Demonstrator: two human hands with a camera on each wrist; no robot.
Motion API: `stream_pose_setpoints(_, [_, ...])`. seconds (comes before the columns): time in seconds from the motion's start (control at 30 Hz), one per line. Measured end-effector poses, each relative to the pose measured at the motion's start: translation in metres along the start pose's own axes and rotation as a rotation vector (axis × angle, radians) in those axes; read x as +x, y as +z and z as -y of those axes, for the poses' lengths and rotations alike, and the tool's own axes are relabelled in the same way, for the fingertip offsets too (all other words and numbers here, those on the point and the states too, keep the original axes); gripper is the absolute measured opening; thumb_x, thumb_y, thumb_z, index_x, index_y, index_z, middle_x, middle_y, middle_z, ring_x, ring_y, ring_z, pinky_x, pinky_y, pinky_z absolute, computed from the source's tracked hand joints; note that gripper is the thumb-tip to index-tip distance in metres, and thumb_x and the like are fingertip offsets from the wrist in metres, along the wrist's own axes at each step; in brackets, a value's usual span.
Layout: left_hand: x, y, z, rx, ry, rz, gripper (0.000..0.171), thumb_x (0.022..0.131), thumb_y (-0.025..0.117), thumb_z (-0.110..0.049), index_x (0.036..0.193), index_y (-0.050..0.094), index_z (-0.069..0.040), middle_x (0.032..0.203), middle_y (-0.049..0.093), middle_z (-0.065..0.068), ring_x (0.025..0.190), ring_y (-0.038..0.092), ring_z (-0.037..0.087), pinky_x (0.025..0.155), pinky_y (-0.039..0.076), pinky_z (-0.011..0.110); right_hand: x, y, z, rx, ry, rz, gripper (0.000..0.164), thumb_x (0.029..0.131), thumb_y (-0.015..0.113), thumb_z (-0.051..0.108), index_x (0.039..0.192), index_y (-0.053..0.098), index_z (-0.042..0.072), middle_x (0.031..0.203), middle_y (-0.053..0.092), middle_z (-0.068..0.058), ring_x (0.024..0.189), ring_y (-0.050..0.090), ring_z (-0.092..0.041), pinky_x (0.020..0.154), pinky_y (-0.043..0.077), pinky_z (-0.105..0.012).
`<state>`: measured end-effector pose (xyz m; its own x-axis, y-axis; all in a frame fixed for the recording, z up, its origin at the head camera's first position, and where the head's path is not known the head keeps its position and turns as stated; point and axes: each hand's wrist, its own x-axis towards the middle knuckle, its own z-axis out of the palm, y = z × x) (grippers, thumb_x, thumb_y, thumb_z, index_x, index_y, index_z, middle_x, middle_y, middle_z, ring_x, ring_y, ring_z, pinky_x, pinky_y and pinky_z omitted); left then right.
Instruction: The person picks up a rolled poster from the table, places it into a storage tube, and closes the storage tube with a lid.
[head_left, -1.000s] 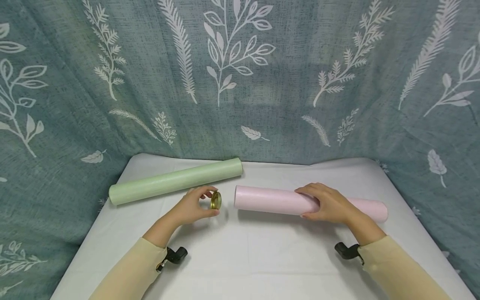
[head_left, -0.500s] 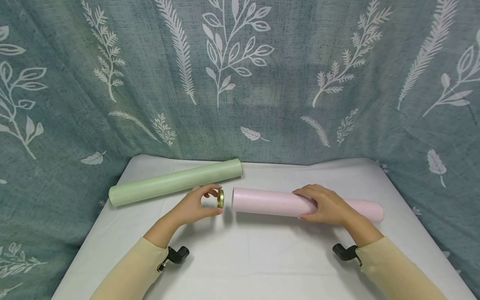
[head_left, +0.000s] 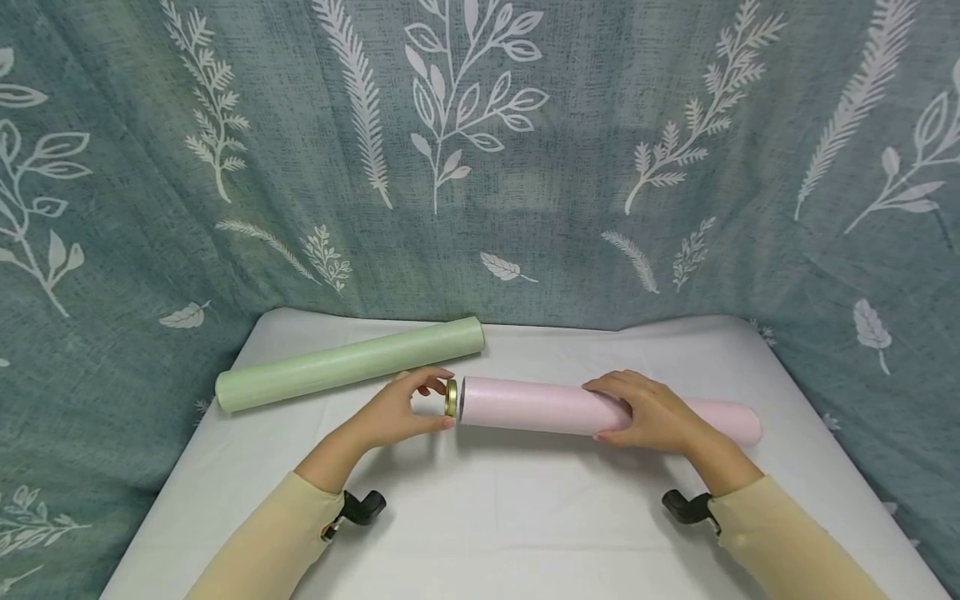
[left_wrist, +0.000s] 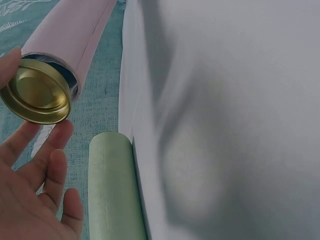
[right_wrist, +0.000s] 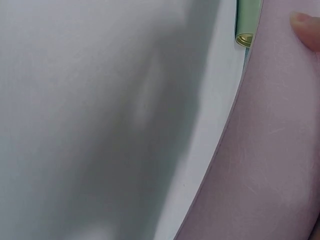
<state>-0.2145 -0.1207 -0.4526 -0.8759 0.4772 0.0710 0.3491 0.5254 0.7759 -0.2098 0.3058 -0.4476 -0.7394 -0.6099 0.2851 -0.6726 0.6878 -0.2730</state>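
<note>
My left hand [head_left: 401, 410] pinches a round gold metal lid [left_wrist: 41, 92] by its edge, between the thumb and fingertips. The lid stands on edge right at the left end of a pink cardboard tube [head_left: 536, 405]. In the left wrist view that end of the tube is open and dark inside, and the lid overlaps part of its mouth. My right hand [head_left: 652, 412] grips the pink tube around its middle from above, thumb on the near side. The right wrist view shows the pink tube [right_wrist: 265, 135] up close, with one fingertip on it.
A green tube [head_left: 352, 364] lies slanted at the back left of the white-covered table [head_left: 525, 517], behind my left hand. Its right end has a gold cap [right_wrist: 245, 39]. A teal leaf-patterned curtain [head_left: 570, 167] hangs behind and at both sides.
My left hand has carried the gold lid rightward and turned it to face the tube's end. The pink tube, in my right hand, has shifted slightly left. The green tube stays put.
</note>
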Motion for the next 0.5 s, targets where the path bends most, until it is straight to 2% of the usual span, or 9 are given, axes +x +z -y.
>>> stream_pose_setpoints(0.2, [0.0013, 0.0050, 0.0013, -0.011, 0.021, 0.015, 0.067, 0.082, 0.083, -0.039, 0.141, 0.055, -0.024, 0.120, 0.063, -0.007, 0.113, 0.050, 0.021, 0.095, 0.044, 0.052, -0.0001, 0.0027, 0.0005, 0.010, -0.005, -0.001, 0.068, 0.072, 0.089, 0.042, 0.132, 0.063, 0.025, 0.128, 0.063, 0.005, 0.116, 0.058, -0.019, 0.088, 0.052, -0.046])
stream_pose_setpoints(0.5, [0.0024, 0.0068, 0.0022, 0.007, 0.022, 0.012, 0.067, 0.082, 0.083, -0.040, 0.141, 0.055, -0.024, 0.119, 0.063, -0.005, 0.112, 0.051, 0.020, 0.093, 0.044, 0.048, 0.0002, 0.0036, 0.0020, 0.014, -0.002, 0.003, 0.067, 0.072, 0.089, 0.042, 0.132, 0.063, 0.027, 0.126, 0.063, 0.009, 0.114, 0.058, -0.015, 0.086, 0.052, -0.043])
